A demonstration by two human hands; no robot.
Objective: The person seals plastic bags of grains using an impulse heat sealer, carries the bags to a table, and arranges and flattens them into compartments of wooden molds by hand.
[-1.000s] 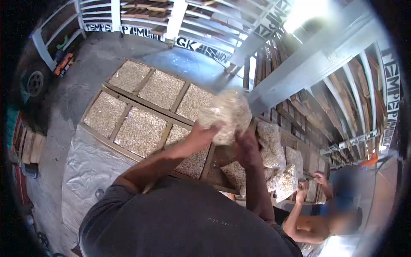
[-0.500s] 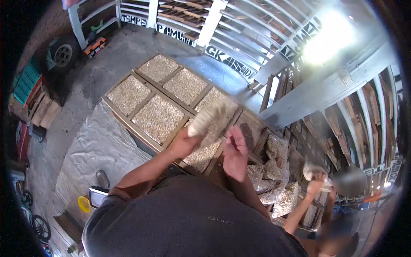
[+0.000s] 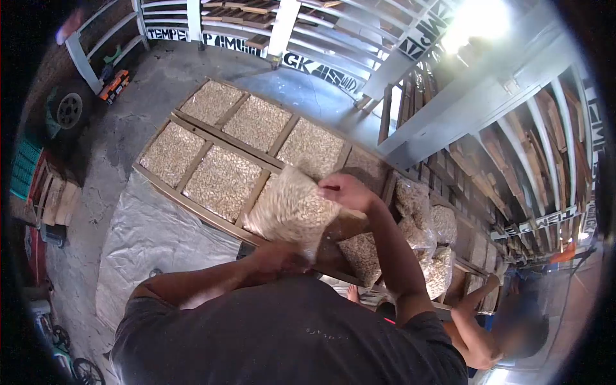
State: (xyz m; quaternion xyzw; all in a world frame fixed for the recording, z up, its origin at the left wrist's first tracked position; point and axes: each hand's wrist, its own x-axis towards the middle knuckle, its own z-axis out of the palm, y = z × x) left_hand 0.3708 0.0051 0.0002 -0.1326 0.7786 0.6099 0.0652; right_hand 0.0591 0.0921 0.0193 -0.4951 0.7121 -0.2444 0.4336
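Note:
A clear flat bag of soybeans (image 3: 292, 204) is tilted over the front row of the wooden frame (image 3: 212, 221), its right side raised. My right hand (image 3: 351, 194) pinches the bag's upper right corner. My left hand (image 3: 282, 258) is at its near lower edge, fingers closed there and partly blurred. Left of it, a filled compartment (image 3: 222, 183) holds a flat bag of beans. Behind it lies another filled compartment (image 3: 310, 149). Just right of my hands, one bag of beans (image 3: 361, 256) rests at a slant in the frame.
Several more bean bags (image 3: 417, 234) are piled to the right. Beyond them a co-worker (image 3: 478, 327) reaches toward the frame's far end. A grey tarp (image 3: 151, 218) covers the floor at left. A white post (image 3: 475, 106) and slatted racks (image 3: 507, 167) stand behind.
The bag has come down from my raised left hand onto the frame. My right hand, open and apart before, now grips its corner. The view has shifted slightly, and the co-worker's arms moved.

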